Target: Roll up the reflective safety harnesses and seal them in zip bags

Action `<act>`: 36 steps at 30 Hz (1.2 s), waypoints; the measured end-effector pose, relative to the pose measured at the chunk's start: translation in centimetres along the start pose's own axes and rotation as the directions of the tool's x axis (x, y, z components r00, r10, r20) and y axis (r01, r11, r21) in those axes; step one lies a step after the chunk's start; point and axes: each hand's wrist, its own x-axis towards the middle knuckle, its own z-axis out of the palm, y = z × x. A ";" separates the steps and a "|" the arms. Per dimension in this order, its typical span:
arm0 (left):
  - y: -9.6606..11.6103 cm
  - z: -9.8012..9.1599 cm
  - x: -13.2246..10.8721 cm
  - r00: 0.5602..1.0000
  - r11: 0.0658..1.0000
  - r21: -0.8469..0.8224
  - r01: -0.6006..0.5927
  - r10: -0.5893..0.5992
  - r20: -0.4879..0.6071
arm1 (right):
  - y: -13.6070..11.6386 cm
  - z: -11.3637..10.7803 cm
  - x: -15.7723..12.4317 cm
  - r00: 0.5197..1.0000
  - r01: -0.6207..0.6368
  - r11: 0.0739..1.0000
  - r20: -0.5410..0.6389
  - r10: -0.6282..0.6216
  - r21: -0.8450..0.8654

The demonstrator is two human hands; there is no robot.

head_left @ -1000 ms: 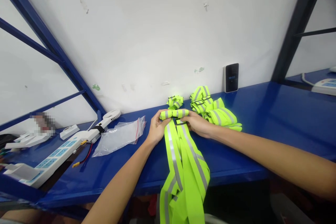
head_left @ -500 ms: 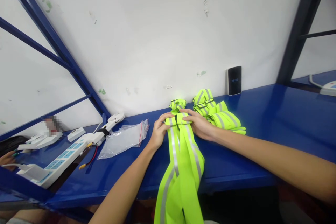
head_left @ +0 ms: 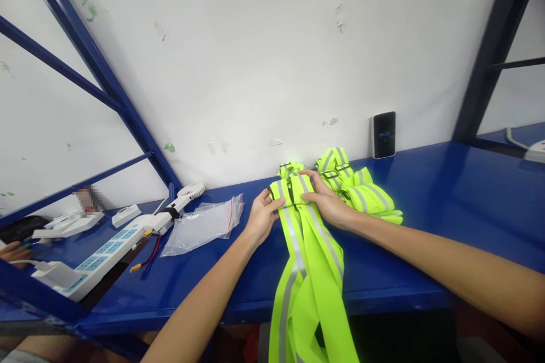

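Note:
A neon-yellow reflective safety vest (head_left: 313, 272) with grey reflective stripes hangs from the bench edge down toward me. My left hand (head_left: 264, 216) pinches its left shoulder band, and my right hand (head_left: 326, 207) holds the right band, with the fingertips nearly meeting at the top. Just behind them lies a small folded bundle of the same vest fabric (head_left: 290, 170). A larger heap of folded vests (head_left: 357, 190) sits to the right, touching my right hand's fingers.
The blue metal bench (head_left: 426, 238) runs along a white wall, with a black digital timer (head_left: 383, 135) standing against it. A plastic zip bag (head_left: 202, 228), a white power strip (head_left: 102, 255) and a small fan (head_left: 191, 190) lie left. A co-worker's hand (head_left: 12, 250) shows at far left.
The vest's rolled top has opened out into two separate bands, and my hands have drawn slightly apart holding them. The view has shifted a little.

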 end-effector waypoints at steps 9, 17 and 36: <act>0.4 0.1 -0.6 0.997 0.998 0.014 -0.064 0.063 0.053 | -0.3 -0.6 -0.6 0.975 0.136 0.958 0.208 -0.084 -0.251; 0.4 0.9 -0.7 0.999 0.987 -0.157 -0.021 0.027 0.039 | -0.4 -0.5 -0.2 0.959 0.279 0.911 0.141 -0.247 -0.303; -0.2 -0.5 0.7 0.958 0.960 0.061 -0.273 0.277 -0.074 | 0.3 0.9 0.1 0.907 -0.414 0.846 0.076 0.414 0.335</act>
